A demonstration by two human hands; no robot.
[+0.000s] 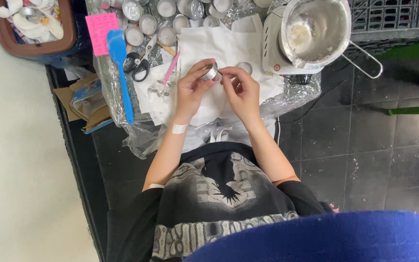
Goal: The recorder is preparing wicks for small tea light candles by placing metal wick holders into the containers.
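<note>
Hands [217, 90] on metal cup [210, 73] beside scissors [138, 65]

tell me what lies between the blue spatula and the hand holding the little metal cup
In the head view, black-handled scissors and a pink stick lie between the blue spatula and the left hand.

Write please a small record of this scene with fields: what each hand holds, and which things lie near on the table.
left hand: left hand pinches a small round metal cup
right hand: right hand touches the same cup with its fingertips
surface: white cloth over clear plastic sheet
left of hands: blue spatula, black scissors, pink stick
behind: more small metal cups
right: metal pot on a white hot plate
</note>
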